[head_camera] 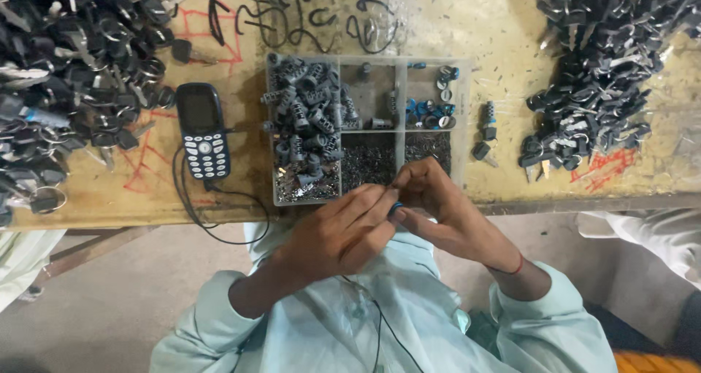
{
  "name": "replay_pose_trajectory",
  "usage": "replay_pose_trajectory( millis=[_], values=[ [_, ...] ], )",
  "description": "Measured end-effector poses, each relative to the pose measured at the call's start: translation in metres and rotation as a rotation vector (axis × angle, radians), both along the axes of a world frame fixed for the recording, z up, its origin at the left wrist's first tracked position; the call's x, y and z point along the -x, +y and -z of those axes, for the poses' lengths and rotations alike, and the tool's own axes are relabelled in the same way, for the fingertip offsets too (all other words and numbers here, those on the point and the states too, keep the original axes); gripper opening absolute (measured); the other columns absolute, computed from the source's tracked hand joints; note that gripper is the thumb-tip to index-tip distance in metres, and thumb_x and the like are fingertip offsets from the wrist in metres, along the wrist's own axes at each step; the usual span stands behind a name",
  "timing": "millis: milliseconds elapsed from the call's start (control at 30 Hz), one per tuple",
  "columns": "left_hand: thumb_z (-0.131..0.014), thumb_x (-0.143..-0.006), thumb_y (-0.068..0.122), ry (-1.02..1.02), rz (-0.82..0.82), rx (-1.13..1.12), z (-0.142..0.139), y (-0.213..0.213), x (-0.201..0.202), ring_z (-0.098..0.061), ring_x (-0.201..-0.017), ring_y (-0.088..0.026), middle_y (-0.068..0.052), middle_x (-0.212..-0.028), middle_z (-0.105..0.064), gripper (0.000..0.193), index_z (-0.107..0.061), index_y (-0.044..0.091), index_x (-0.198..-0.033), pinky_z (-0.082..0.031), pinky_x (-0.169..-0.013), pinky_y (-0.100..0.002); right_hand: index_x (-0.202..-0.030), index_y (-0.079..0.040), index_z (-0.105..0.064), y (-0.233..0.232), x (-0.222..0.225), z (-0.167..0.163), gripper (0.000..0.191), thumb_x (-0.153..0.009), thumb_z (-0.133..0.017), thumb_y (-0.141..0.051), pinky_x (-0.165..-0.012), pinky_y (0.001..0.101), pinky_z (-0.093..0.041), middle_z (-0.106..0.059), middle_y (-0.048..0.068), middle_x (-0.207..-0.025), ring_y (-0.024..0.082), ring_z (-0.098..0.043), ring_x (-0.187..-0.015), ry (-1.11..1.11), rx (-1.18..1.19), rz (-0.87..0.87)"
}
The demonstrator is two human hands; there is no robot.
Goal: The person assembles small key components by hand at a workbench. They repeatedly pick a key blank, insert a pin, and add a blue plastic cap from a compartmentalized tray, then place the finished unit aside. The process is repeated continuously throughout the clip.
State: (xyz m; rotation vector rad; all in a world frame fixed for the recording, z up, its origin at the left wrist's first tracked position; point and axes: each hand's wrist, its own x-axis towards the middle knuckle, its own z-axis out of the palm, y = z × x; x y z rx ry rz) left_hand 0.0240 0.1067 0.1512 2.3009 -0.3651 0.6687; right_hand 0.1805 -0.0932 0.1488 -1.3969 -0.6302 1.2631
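Note:
My left hand (343, 230) and my right hand (438, 208) meet at the near edge of the wooden bench, fingertips pinched together on a small blue-and-grey part (396, 208). They hover just in front of a clear compartment box (460, 117). Its left bay is heaped with grey metal cylinders (307, 117). Other bays hold small blue parts (427, 110) and fine dark pins (369, 161). How each finger grips the part is hidden.
A dark blue keypad phone (203, 130) with a black cable lies left of the box. Piles of black-headed keys (66, 73) fill the far left, and another key pile (606, 73) the right. A few loose cylinders (485, 132) sit beside the box. Someone's white sleeve (650, 234) shows at right.

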Motion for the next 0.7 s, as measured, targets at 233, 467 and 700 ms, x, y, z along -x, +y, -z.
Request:
replay_pose_trajectory(
  millis=[233,467,700],
  values=[
    [-0.083,-0.08,-0.002,0.136,-0.227,0.521,-0.004,-0.027,-0.011,-0.068,-0.096,-0.021,-0.004,-0.116,-0.077,0.049,-0.068,0.005,-0.127,-0.058,-0.085,-0.033,-0.13,-0.007,-0.032,0.008,0.044,0.005,0.032,-0.107,-0.054,-0.007,-0.072,0.0278,-0.05,-0.052,0.008,-0.119,0.013,-0.054,-0.091,0.253,-0.099,0.336],
    [-0.086,-0.078,-0.004,0.049,-0.22,0.443,-0.001,-0.027,-0.012,-0.065,-0.098,-0.024,-0.004,-0.113,-0.072,0.044,-0.068,0.005,-0.118,-0.055,-0.088,-0.037,-0.117,-0.006,-0.065,-0.029,-0.016,-0.025,0.013,-0.106,-0.063,0.001,-0.074,0.0326,-0.056,-0.067,0.009,-0.106,0.013,-0.067,-0.085,-0.888,0.219,0.341],
    [-0.076,-0.079,-0.015,0.032,-0.104,0.474,0.001,-0.02,-0.017,-0.07,-0.109,-0.028,-0.012,-0.117,-0.071,0.049,-0.06,0.0,-0.123,-0.059,-0.094,-0.039,-0.118,0.001,-0.053,-0.054,-0.051,0.021,0.03,-0.097,-0.074,-0.003,-0.072,0.0325,-0.051,-0.067,0.012,-0.097,0.021,-0.067,-0.082,-0.991,0.351,0.392]
  ],
)
